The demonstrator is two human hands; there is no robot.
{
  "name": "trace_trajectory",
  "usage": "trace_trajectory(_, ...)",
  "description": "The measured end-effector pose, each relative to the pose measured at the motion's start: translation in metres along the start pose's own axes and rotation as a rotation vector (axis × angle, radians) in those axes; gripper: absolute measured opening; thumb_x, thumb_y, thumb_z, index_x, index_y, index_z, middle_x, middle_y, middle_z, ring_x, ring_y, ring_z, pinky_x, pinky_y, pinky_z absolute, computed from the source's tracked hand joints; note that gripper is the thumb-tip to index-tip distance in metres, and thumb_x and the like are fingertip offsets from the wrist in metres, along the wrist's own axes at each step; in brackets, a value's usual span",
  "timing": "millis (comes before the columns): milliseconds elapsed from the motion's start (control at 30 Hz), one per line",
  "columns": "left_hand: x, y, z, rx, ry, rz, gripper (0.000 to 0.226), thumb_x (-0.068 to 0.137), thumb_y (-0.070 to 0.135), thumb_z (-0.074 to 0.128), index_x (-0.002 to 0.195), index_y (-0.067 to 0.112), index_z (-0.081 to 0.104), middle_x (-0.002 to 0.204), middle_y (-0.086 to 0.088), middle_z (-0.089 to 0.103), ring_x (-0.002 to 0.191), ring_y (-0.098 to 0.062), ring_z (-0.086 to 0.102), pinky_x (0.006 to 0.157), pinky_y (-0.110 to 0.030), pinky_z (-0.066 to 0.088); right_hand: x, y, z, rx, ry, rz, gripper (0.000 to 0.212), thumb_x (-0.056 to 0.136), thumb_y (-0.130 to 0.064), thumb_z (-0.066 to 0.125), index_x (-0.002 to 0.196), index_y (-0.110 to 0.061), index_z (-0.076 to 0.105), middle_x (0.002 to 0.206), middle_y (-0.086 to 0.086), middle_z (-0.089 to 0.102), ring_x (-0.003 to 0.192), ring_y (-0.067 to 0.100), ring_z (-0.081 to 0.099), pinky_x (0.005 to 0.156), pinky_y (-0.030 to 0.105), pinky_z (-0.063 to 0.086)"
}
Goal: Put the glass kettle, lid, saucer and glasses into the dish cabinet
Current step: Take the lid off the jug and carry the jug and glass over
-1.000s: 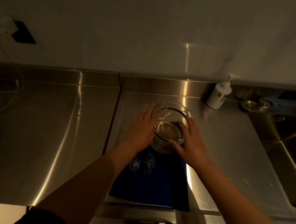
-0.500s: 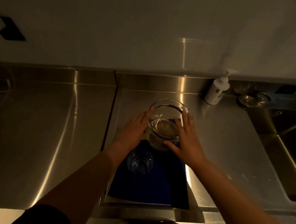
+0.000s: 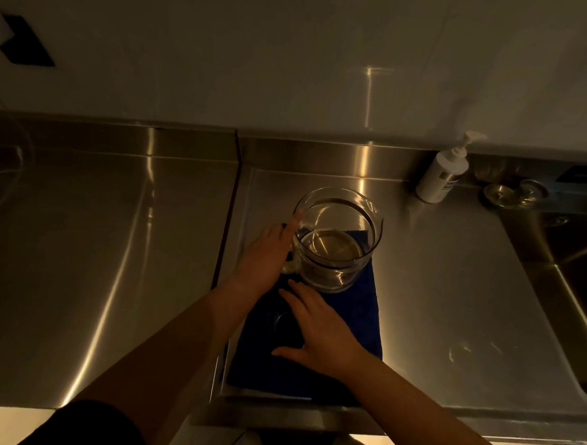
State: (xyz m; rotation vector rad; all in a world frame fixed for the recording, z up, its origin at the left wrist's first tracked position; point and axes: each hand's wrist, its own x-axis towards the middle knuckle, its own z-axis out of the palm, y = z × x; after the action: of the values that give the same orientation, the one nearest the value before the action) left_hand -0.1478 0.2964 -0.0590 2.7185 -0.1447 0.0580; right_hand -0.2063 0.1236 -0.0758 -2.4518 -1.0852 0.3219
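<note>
- The clear, round glass kettle (image 3: pixel 337 238) stands upright on the far end of a dark blue rectangular cloth mat (image 3: pixel 358 314), which lies on the brushed stainless-steel counter (image 3: pixel 452 281). The kettle's wide mouth is uncovered and a pouring lip shows on its far right rim.
- The left hand (image 3: pixel 266 255) is at the kettle's left side, where the glass handle sits. Its index finger lies straight along the rim; the other fingers are hidden behind the hand, so it cannot be told whether they curl round the handle.
- The right hand (image 3: pixel 317 329) is spread flat, palm down, fingers straight and apart, just on the near side of the kettle and not touching it. It hovers over or rests on the mat; which of the 2 is unclear.
- Under the right hand's fingers, the curved edge of 1 small clear drinking glass (image 3: pixel 282 320) shows faintly on the mat. Most of it is covered by the hand.
- A white pump bottle (image 3: pixel 444 172) with a dark label stands at the back of the counter, well to the right of the kettle.
- Beyond the bottle lie 2 small round metal pieces (image 3: pixel 514 193), beside the steel sink basin (image 3: pixel 576 257) at the far right.
- A dark wall socket (image 3: pixel 26 43) sits on the pale wall at the upper left.
</note>
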Motion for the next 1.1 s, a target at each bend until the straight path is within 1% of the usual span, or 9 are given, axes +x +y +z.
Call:
trace_trajectory(133, -0.002, -0.004, -0.002, 0.037, 0.023, 0.007, 0.098, 0.091, 0.018, 0.053, 0.131, 0.046, -0.032, 0.128, -0.012, 0.046, 0.108, -0.023, 0.05, 0.088, -0.035, 0.047, 0.008, -0.003, 0.005, 0.006, 0.015, 0.041, 0.1, 0.074, -0.058, 0.067, 0.15, -0.019, 0.015, 0.155, 0.006, 0.017, 0.141, 0.021, 0.016, 0.112, 0.033, 0.024)
trace_trajectory(200, -0.004, -0.008, -0.001, 0.039, 0.026, 0.011, 0.1, 0.09, 0.018, 0.055, 0.132, 0.045, -0.032, 0.129, -0.013, 0.045, 0.109, -0.023, 0.05, 0.087, -0.033, 0.045, 0.008, -0.004, 0.005, -0.003, 0.018, 0.042, 0.096, 0.075, -0.056, 0.067, 0.15, -0.021, 0.017, 0.152, 0.006, 0.021, 0.138, 0.022, 0.021, 0.109, 0.035, 0.033)
trace_trajectory(333, -0.006, -0.013, 0.001, 0.094, 0.042, -0.003, 0.095, 0.089, 0.014, 0.055, 0.14, 0.035, -0.023, 0.124, -0.012, 0.048, 0.106, -0.022, 0.05, 0.083, -0.03, 0.043, 0.006, -0.005, 0.004, -0.038, 0.031, 0.041, 0.088, 0.078, -0.054, 0.064, 0.149, -0.026, 0.021, 0.148, 0.007, 0.027, 0.134, 0.022, 0.026, 0.1, 0.036, 0.043)
trace_trajectory(433, -0.008, -0.013, 0.002, 0.128, 0.053, 0.011, 0.093, 0.088, 0.011, 0.056, 0.144, 0.031, -0.016, 0.121, -0.011, 0.05, 0.104, -0.022, 0.05, 0.082, -0.029, 0.042, 0.006, -0.006, 0.003, -0.054, 0.037, 0.045, 0.086, 0.078, -0.054, 0.063, 0.148, -0.026, 0.022, 0.148, 0.006, 0.027, 0.133, 0.021, 0.027, 0.097, 0.035, 0.045)
trace_trajectory(533, -0.009, -0.01, 0.001, 0.148, 0.046, 0.021, 0.094, 0.087, 0.011, 0.057, 0.145, 0.032, -0.014, 0.123, -0.012, 0.049, 0.106, -0.024, 0.05, 0.087, -0.036, 0.046, 0.005, -0.007, 0.004, -0.053, 0.055, 0.047, 0.085, 0.078, -0.054, 0.064, 0.148, -0.026, 0.024, 0.147, 0.006, 0.029, 0.132, 0.021, 0.028, 0.095, 0.032, 0.046)
trace_trajectory(600, -0.011, -0.01, 0.0, 0.152, 0.055, 0.006, 0.089, 0.088, 0.012, 0.057, 0.149, 0.027, -0.006, 0.127, -0.014, 0.048, 0.11, -0.026, 0.049, 0.09, -0.038, 0.046, 0.003, -0.007, 0.004, -0.056, 0.064, 0.044, 0.085, 0.078, -0.055, 0.063, 0.148, -0.026, 0.023, 0.147, 0.006, 0.029, 0.133, 0.021, 0.028, 0.096, 0.032, 0.045)
trace_trajectory(833, -0.023, -0.006, -0.004, 0.043, 0.082, -0.081, 0.073, 0.089, 0.01, 0.056, 0.149, 0.02, 0.016, 0.138, -0.015, 0.04, 0.122, -0.027, 0.042, 0.1, -0.039, 0.041, 0.0, -0.006, -0.002, -0.02, 0.093, 0.047, 0.084, 0.078, -0.054, 0.065, 0.147, -0.025, 0.027, 0.145, 0.004, 0.032, 0.132, 0.02, 0.031, 0.094, 0.031, 0.047)
trace_trajectory(933, -0.025, 0.002, -0.006, -0.008, 0.108, -0.11, 0.068, 0.09, 0.014, 0.056, 0.147, 0.023, 0.021, 0.139, -0.013, 0.04, 0.122, -0.027, 0.042, 0.099, -0.041, 0.042, -0.001, -0.003, -0.01, 0.021, 0.145, 0.044, 0.083, 0.077, -0.054, 0.064, 0.146, -0.025, 0.03, 0.145, 0.002, 0.032, 0.132, 0.018, 0.03, 0.092, 0.027, 0.046)
trace_trajectory(1100, -0.034, 0.007, -0.003, -0.045, 0.133, -0.138, 0.066, 0.084, 0.018, 0.061, 0.142, 0.022, 0.029, 0.131, -0.014, 0.047, 0.115, -0.027, 0.047, 0.092, -0.033, 0.042, 0.0, -0.001, -0.022, 0.018, 0.186, 0.011, 0.081, 0.074, -0.056, 0.065, 0.143, -0.026, 0.035, 0.142, 0.0, 0.037, 0.129, 0.015, 0.032, 0.089, 0.02, 0.037)
